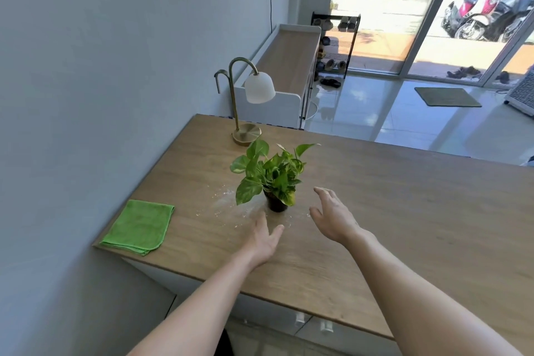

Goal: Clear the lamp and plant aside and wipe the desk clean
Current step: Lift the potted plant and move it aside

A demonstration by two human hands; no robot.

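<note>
Progress: I judged the job barely begun; nothing had been cleared and no wiping had happened, going by how everything lay.
Desk: the wooden desk point(390, 211) filled the middle and lower right of the frame, its left end against the grey wall point(101, 81). It looked bare except for three things, all in its left half.
Left to do: I still had to move the lamp and the plant aside, pick up the cloth, and wipe the top.
Lamp: the lamp point(248, 101) stood upright at the desk's far left corner, just above centre frame. It had a brass curved neck, a round brass base and a white dome shade hanging down.
Plant: the plant point(271, 176) sat near centre frame, upright in a small dark pot, with broad green and yellow-streaked leaves spreading over the rim.
Cloth: the green cloth point(140, 227) lay folded flat at the desk's left edge, lower left of centre, untouched.
Right hand: my right hand point(333, 218) hung just right of the pot, fingers apart and gently curved, holding nothing.
Left hand: my left hand point(264, 238) was just below the pot, palm turned inward, fingers loosely extended with the thumb apart, empty.
Crumbs: pale crumbs and dust point(228, 201) were scattered around the pot's base, mostly to its left.
</note>
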